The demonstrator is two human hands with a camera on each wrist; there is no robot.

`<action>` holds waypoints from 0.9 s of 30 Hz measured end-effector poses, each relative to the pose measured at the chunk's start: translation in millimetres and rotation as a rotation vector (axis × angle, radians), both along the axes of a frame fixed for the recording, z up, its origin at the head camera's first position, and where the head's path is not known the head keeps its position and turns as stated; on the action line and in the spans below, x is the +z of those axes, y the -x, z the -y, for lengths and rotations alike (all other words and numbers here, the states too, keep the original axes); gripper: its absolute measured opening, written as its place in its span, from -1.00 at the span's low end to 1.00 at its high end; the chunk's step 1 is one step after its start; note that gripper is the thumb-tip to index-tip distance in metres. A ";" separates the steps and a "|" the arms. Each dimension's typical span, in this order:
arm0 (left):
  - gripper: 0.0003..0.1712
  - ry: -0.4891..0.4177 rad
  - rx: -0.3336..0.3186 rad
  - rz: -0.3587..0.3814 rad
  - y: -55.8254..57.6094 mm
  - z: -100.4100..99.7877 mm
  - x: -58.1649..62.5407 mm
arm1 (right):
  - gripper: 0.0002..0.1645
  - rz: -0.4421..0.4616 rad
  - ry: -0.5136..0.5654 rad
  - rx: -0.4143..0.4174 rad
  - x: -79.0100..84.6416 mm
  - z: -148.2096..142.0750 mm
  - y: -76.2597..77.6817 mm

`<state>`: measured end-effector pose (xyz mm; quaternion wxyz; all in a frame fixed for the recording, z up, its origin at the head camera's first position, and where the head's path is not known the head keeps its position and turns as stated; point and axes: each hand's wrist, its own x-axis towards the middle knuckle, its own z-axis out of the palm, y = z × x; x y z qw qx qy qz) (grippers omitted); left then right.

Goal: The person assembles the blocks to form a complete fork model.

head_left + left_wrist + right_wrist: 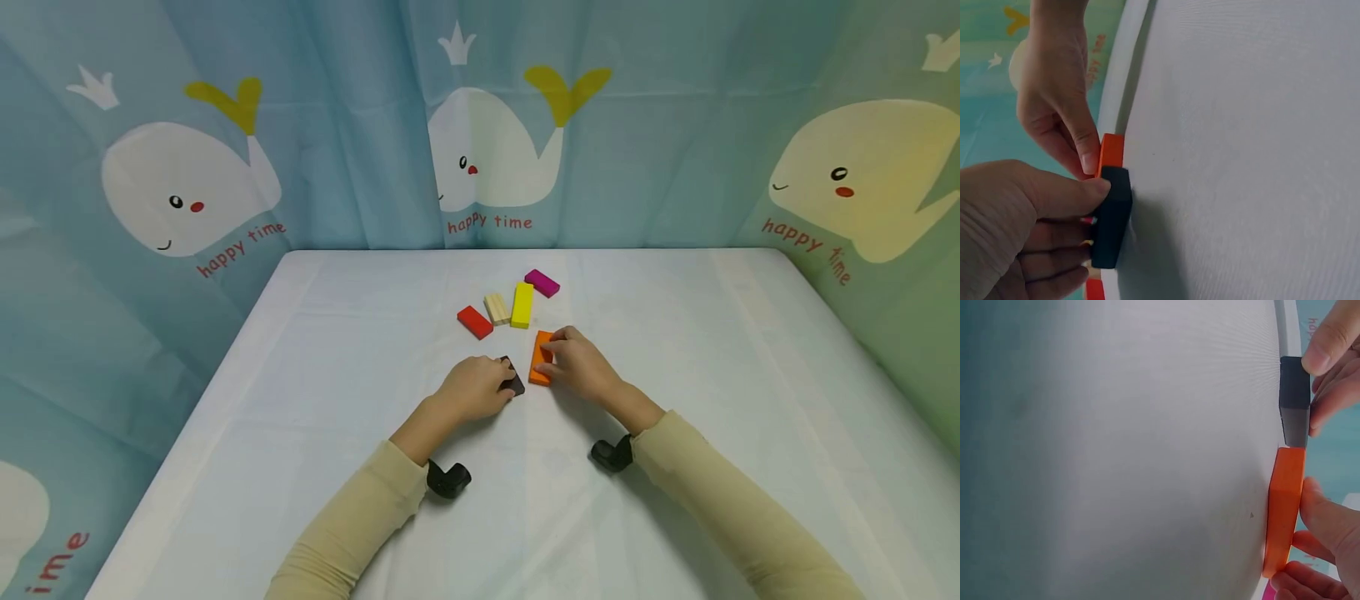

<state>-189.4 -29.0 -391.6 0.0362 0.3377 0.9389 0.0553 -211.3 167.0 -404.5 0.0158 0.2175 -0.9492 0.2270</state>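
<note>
My left hand (pixel 471 388) pinches a black block (pixel 516 385) between thumb and fingers, low over the white cloth. In the left wrist view, the thumb presses one end of that black block (pixel 1112 219), and the fingers lie along its far side. Just right of it, my right hand (pixel 587 365) grips an orange block (pixel 537 363) lengthwise. The right wrist view has the thumb and fingertips along one side of the orange block (pixel 1285 500), with the black block (pixel 1295 387) nearly end to end with it.
Behind the hands lie a red block (pixel 475 322), a pale wood block (pixel 497 309), a yellow block (pixel 522 305) and a magenta block (pixel 542 283). A white cloth (pixel 337 333) covers the table. Blue curtains (pixel 352 150) with whale prints surround it.
</note>
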 end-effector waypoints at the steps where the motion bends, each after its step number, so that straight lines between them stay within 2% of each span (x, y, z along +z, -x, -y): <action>1: -0.63 0.002 -0.016 0.003 0.6 1.0 -0.2 | -0.55 -0.003 0.001 0.003 -0.1 0.4 0.6; 12: -0.63 -0.053 -0.107 0.059 0.5 7.7 -3.4 | -0.49 0.012 -0.011 -0.016 -0.2 3.7 5.5; 16: -0.63 -0.071 -0.115 0.071 -1.0 8.3 -4.0 | -0.51 0.012 -0.005 -0.022 -0.8 5.0 6.8; 23: -0.62 -0.102 -0.126 0.158 -2.8 10.2 -1.3 | -0.50 -0.004 0.001 -0.009 -3.3 5.2 9.0; 27: -0.61 -0.101 -0.142 0.172 -4.0 10.7 -0.4 | -0.50 -0.024 0.005 0.009 -2.4 5.4 9.2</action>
